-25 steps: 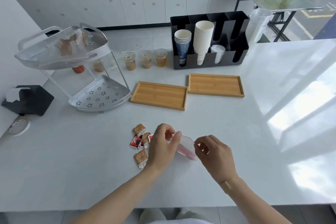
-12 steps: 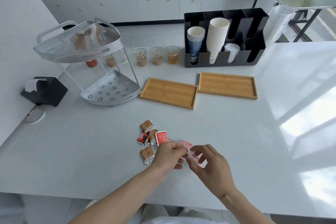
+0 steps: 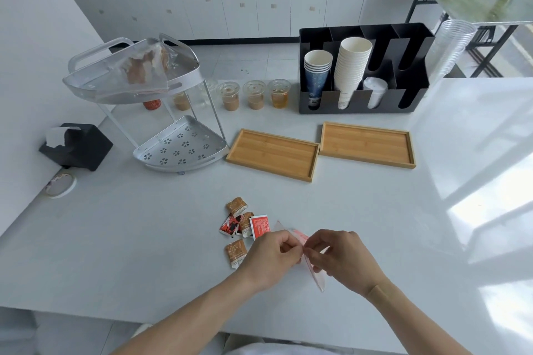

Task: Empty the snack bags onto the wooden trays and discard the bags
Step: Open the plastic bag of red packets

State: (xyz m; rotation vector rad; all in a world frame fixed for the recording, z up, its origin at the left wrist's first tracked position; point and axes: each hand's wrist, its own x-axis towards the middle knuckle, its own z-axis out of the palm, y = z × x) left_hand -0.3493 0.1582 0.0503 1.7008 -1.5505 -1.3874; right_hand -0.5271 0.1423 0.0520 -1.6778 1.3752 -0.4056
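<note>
My left hand (image 3: 269, 258) and my right hand (image 3: 340, 258) both pinch a flattened clear snack bag (image 3: 313, 272) with pink print, low over the white table near its front edge. Several small wrapped snacks (image 3: 242, 228), brown and red, lie loose on the table just left of my hands. Two bare wooden trays sit farther back: the left tray (image 3: 272, 154) and the right tray (image 3: 366, 144). Another clear bag with brown snacks (image 3: 145, 69) rests on the top tier of a silver corner rack.
The silver two-tier rack (image 3: 161, 112) stands at the back left. Lidded drink cups (image 3: 255, 95) line up beside a black cup organiser (image 3: 363, 66) holding paper cups. A stack of clear cups (image 3: 451, 46) stands right of it. A black tissue holder (image 3: 76, 145) and a tape roll (image 3: 60, 184) sit far left.
My hands came closer together and nearer the table's front edge, and the clear bag went from held open to folded flat between my fingers. The view shifted back and down.
</note>
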